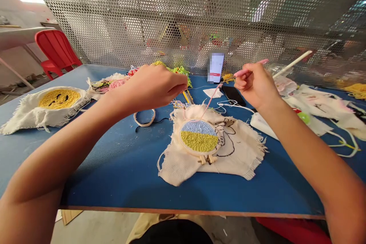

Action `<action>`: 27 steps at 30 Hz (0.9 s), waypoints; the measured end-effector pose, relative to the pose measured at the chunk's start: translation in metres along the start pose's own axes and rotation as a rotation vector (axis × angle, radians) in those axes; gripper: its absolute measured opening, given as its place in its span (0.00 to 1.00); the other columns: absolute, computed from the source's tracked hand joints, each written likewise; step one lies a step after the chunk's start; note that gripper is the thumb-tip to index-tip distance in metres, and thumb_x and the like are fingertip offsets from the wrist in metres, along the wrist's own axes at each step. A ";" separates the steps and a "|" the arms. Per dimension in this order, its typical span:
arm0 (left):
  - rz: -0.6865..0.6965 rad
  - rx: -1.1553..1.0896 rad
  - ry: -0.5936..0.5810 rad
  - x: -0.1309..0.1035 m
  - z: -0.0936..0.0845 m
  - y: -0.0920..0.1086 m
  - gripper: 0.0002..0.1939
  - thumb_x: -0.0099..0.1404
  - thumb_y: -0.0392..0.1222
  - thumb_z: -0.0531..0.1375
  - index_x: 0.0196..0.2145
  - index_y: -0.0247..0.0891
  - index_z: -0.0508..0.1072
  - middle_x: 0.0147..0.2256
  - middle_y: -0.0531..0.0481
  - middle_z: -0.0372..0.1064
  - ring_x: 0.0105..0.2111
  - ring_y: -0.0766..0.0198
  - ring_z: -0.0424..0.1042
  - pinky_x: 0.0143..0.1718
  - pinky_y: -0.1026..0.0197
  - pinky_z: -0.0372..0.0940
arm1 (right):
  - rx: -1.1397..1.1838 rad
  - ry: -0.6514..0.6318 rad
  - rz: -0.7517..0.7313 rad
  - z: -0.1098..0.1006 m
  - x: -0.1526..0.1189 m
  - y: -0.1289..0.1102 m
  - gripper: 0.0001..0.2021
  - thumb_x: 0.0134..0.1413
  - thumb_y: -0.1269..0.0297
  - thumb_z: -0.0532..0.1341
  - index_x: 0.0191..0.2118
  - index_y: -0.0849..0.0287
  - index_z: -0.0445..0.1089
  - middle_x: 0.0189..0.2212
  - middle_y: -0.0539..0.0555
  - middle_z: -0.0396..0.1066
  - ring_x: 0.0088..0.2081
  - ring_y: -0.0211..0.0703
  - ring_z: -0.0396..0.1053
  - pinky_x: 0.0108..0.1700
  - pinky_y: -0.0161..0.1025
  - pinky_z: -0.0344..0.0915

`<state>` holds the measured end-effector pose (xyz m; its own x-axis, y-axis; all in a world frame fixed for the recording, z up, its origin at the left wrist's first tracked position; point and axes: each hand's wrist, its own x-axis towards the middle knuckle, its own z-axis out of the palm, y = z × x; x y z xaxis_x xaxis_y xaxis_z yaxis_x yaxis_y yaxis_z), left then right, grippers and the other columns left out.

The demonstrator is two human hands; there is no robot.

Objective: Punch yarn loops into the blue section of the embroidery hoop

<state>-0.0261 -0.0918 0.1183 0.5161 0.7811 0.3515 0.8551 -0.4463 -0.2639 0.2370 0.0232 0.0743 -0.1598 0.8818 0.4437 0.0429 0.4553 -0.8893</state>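
Embroidery hoop (197, 154) lies on worktop (114, 183), its blue-and-yellow stitching (199, 140) apparently complete; drawn outline (233, 147) right of hoop is unfilled. Beyond hoop, right hand (257, 85) grip holds punch needle (242, 73); left hand (162, 85) grip: closed, contents indeterminable.

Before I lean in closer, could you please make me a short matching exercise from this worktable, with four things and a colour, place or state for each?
Things:
1. Pink-handled tool
2. Plastic chair
3. Smartphone with a lit screen
4. Round stitched panel in the hoop

Descriptions:
A. Red
B. Pale blue and olive-yellow
C. In the right hand
D. Propped upright

Pairs: 1-C, 2-A, 3-D, 4-B
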 end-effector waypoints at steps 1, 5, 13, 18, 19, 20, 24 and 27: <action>0.001 0.006 0.007 0.000 0.001 0.001 0.18 0.64 0.44 0.44 0.33 0.40 0.72 0.20 0.50 0.63 0.19 0.69 0.58 0.23 0.63 0.45 | 0.008 -0.011 0.008 0.000 0.001 0.001 0.11 0.46 0.57 0.54 0.19 0.53 0.55 0.23 0.52 0.65 0.19 0.37 0.52 0.23 0.41 0.49; -0.001 0.039 0.054 0.001 0.004 0.002 0.18 0.65 0.44 0.43 0.32 0.40 0.71 0.19 0.51 0.61 0.18 0.70 0.55 0.22 0.63 0.43 | 0.133 0.029 0.078 0.003 -0.001 0.000 0.10 0.46 0.64 0.54 0.18 0.55 0.56 0.21 0.50 0.63 0.18 0.32 0.51 0.22 0.38 0.49; 0.012 0.066 0.061 0.002 0.004 0.003 0.16 0.64 0.43 0.44 0.33 0.41 0.71 0.19 0.52 0.61 0.16 0.71 0.53 0.20 0.64 0.41 | 0.115 0.022 0.077 0.011 -0.006 -0.004 0.11 0.47 0.64 0.53 0.17 0.56 0.56 0.19 0.49 0.58 0.17 0.31 0.47 0.20 0.36 0.48; 0.030 0.075 0.080 0.003 0.007 0.002 0.16 0.64 0.43 0.45 0.32 0.40 0.71 0.17 0.53 0.59 0.16 0.71 0.53 0.20 0.64 0.42 | 0.073 -0.005 0.062 0.011 -0.006 -0.004 0.10 0.45 0.62 0.54 0.18 0.55 0.56 0.19 0.49 0.58 0.18 0.32 0.46 0.19 0.36 0.47; 0.038 0.072 0.086 0.003 0.008 0.002 0.16 0.64 0.42 0.45 0.32 0.40 0.71 0.17 0.53 0.59 0.16 0.71 0.53 0.20 0.64 0.42 | 0.065 -0.010 0.058 0.011 -0.006 -0.005 0.10 0.44 0.61 0.55 0.18 0.55 0.56 0.20 0.49 0.58 0.18 0.32 0.46 0.19 0.36 0.46; 0.046 0.069 0.089 0.003 0.008 0.002 0.15 0.64 0.41 0.45 0.31 0.40 0.71 0.17 0.53 0.59 0.15 0.71 0.53 0.20 0.64 0.42 | 0.060 -0.013 0.055 0.011 -0.006 -0.005 0.10 0.44 0.60 0.55 0.18 0.55 0.56 0.20 0.50 0.58 0.18 0.32 0.46 0.19 0.36 0.46; 0.045 0.074 0.058 0.003 0.009 0.003 0.14 0.63 0.40 0.46 0.30 0.40 0.70 0.18 0.53 0.60 0.15 0.72 0.50 0.20 0.63 0.40 | 0.089 -0.004 0.076 0.013 -0.008 -0.007 0.11 0.43 0.58 0.57 0.18 0.55 0.56 0.21 0.50 0.61 0.18 0.32 0.48 0.20 0.36 0.46; 0.028 0.085 0.030 0.003 0.009 0.004 0.13 0.62 0.40 0.46 0.30 0.41 0.70 0.17 0.53 0.59 0.14 0.71 0.48 0.20 0.63 0.39 | 0.169 0.013 0.111 0.014 -0.009 -0.009 0.11 0.43 0.61 0.58 0.17 0.56 0.57 0.21 0.50 0.63 0.18 0.32 0.49 0.20 0.36 0.46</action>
<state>-0.0222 -0.0873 0.1102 0.5420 0.7547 0.3697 0.8338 -0.4281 -0.3486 0.2243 0.0093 0.0766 -0.1505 0.9273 0.3426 -0.1064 0.3293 -0.9382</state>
